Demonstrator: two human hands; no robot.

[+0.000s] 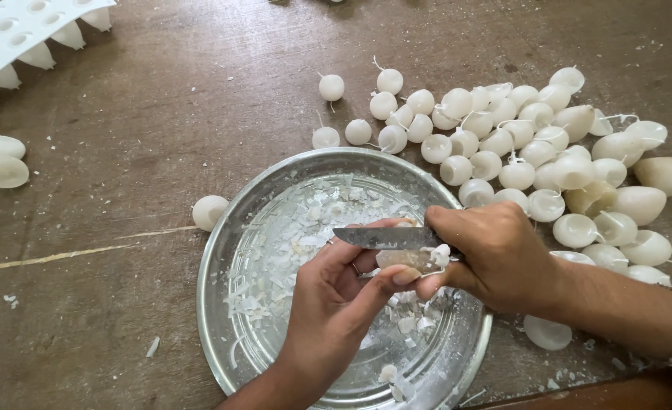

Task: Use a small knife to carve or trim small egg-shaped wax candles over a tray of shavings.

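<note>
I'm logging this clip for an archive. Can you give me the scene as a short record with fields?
Left hand: holds a small wax piece
Right hand: holds a knife, blade against the piece
Below: round metal tray with white shavings
Right: heap of white wax candles with wicks
Top left: white mould
Surface: brown table

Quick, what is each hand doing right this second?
Left hand: closed on a small white wax piece over the metal plate.
Right hand: closed on a knife, blade against that piece.
</note>
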